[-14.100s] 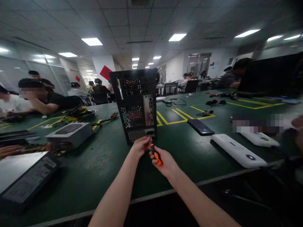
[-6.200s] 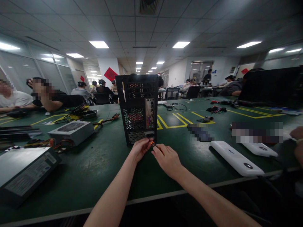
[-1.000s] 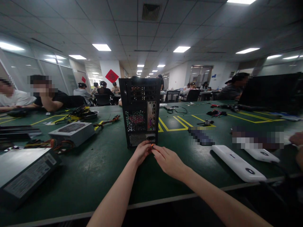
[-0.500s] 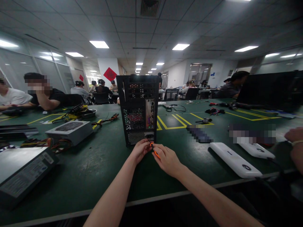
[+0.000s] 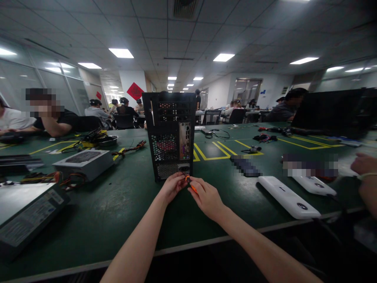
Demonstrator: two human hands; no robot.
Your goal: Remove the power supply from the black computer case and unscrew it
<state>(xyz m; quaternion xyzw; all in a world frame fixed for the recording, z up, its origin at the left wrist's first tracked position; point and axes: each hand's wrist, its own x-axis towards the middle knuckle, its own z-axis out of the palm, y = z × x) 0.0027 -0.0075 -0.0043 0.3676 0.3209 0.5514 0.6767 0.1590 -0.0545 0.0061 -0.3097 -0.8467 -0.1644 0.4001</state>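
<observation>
A black computer tower case (image 5: 172,127) stands upright on the green table, its rear panel with ports and vents facing me. In front of its lower edge, my right hand (image 5: 208,197) is closed around an orange and black screwdriver (image 5: 193,188), whose front end points up toward the case. My left hand (image 5: 171,188) is beside it, thumb and fingers pinched together close to the screwdriver's shaft. What those fingers pinch is too small to make out. The screwdriver's tip is hard to see against the dark case.
Two power supply units, one grey (image 5: 84,163) and one nearer (image 5: 28,220), lie on the left with cables. On the right are a phone (image 5: 246,166), white power banks (image 5: 287,196) and a dark monitor (image 5: 335,112). Another person's hand (image 5: 366,169) is at the right edge.
The view has shifted slightly, so things sit a little further left. Both my hands keep their places at the case's base. The other person's hand at the right has moved a little.
</observation>
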